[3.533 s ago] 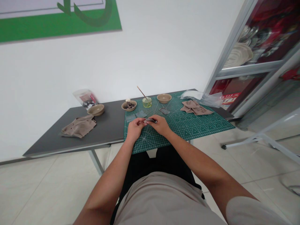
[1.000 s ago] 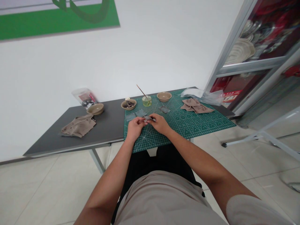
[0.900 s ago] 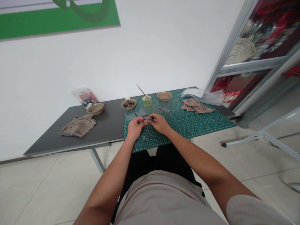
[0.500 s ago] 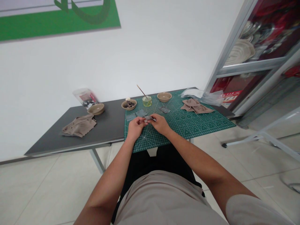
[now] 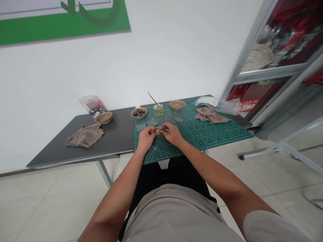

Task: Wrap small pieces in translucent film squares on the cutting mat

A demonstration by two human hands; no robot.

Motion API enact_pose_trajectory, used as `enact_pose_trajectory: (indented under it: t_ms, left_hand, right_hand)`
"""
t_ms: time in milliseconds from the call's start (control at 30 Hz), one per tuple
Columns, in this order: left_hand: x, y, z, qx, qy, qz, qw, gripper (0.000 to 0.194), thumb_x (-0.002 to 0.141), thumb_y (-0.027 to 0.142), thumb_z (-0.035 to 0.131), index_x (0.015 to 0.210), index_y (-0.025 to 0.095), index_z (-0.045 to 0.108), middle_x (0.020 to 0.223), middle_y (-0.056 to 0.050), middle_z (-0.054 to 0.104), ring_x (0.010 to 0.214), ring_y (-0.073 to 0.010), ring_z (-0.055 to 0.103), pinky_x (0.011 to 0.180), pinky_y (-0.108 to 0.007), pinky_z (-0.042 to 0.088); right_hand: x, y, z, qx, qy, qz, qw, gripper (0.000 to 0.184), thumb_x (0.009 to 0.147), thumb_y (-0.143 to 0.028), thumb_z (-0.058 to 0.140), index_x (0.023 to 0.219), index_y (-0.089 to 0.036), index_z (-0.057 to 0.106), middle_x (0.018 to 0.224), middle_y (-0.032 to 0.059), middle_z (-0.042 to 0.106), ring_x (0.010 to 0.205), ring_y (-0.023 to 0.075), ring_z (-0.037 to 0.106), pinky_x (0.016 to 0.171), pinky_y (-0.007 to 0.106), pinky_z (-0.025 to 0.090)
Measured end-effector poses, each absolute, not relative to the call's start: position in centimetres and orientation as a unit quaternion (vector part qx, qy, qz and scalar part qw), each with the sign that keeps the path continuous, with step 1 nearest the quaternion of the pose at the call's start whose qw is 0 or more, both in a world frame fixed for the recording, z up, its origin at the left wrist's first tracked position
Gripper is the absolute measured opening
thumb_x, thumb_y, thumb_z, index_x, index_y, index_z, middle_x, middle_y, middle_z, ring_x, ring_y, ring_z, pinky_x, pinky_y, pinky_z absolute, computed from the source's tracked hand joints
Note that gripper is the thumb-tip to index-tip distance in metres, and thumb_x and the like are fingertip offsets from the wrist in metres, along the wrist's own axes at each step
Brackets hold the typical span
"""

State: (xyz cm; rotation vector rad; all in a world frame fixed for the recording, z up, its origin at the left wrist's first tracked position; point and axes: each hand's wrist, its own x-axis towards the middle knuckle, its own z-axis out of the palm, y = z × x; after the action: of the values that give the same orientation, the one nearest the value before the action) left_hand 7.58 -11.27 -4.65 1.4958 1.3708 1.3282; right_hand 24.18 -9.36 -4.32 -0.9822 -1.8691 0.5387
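Note:
Over the green cutting mat (image 5: 202, 134) my two hands meet, fingertips close together. My left hand (image 5: 146, 137) is closed in a pinch on a small pale piece (image 5: 157, 130), mostly hidden by the fingers. Bent between the fingers of my right hand (image 5: 173, 134) is a small grey sheet that looks like sandpaper (image 5: 162, 127), pressed against the piece. Just beyond the hands, flat grey squares (image 5: 152, 122) lie on the mat, with another grey sheet (image 5: 177, 118) to their right.
At the back stand a bowl of small dark pieces (image 5: 139, 113), a glass jar (image 5: 158, 110) of yellowish liquid with a stick, and a tan bowl (image 5: 177, 105). Brown cloths (image 5: 85, 135) lie on both sides. A clear tub (image 5: 92, 106) and plastic bag (image 5: 219, 103) are near the wall.
Both hands stay in the same place, with the grey sheet tilting slightly between the fingers. The camera view shifts a little; everything else on the table stays put.

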Motion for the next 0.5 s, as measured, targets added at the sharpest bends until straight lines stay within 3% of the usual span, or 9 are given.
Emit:
enact_pose_trajectory:
  t_ms: [100, 233, 367, 500]
  left_hand:
    - [7.78, -11.34, -4.35, 0.567, 0.511, 0.532, 0.367, 0.025, 0.060, 0.021, 0.073, 0.084, 0.019, 0.066, 0.071, 0.002, 0.068, 0.066, -0.0142, 0.061, 0.070, -0.028, 0.048]
    - [7.97, -11.38, -4.16, 0.552, 0.473, 0.568, 0.385, 0.028, 0.058, 0.021, 0.074, 0.083, 0.019, 0.061, 0.072, 0.002, 0.066, 0.067, -0.0131, 0.061, 0.071, -0.028, 0.048]
    - [7.99, -11.47, -4.10, 0.544, 0.455, 0.597, 0.376, 0.029, 0.057, 0.020, 0.074, 0.081, 0.019, 0.058, 0.070, 0.003, 0.063, 0.065, -0.0112, 0.058, 0.068, -0.026, 0.047]
    - [7.98, -11.52, -4.04, 0.541, 0.454, 0.617, 0.347, 0.030, 0.059, 0.023, 0.076, 0.080, 0.019, 0.056, 0.066, 0.005, 0.058, 0.061, -0.0098, 0.055, 0.063, -0.023, 0.045]
  right_hand:
    - [24.20, -9.15, -4.34, -0.440, -0.714, 0.236, 0.491, 0.015, 0.079, -0.034, 0.065, 0.085, -0.021, 0.060, 0.083, 0.0029, 0.064, 0.078, 0.0193, 0.059, 0.076, 0.032, 0.044]
    - [24.08, -8.60, -4.51, -0.480, -0.640, 0.265, 0.538, 0.036, 0.076, -0.037, 0.065, 0.105, -0.020, 0.053, 0.097, 0.0056, 0.064, 0.082, 0.0204, 0.060, 0.076, 0.035, 0.047]
    - [23.96, -8.68, -4.28, -0.466, -0.639, 0.282, 0.544, 0.025, 0.081, -0.031, 0.053, 0.103, -0.021, 0.049, 0.093, 0.0046, 0.063, 0.078, 0.0189, 0.061, 0.072, 0.033, 0.048]
    - [23.67, -9.45, -3.57, -0.495, -0.665, 0.275, 0.487, 0.018, 0.077, -0.028, 0.058, 0.093, -0.021, 0.053, 0.083, 0.0012, 0.065, 0.077, 0.0186, 0.062, 0.076, 0.033, 0.047]
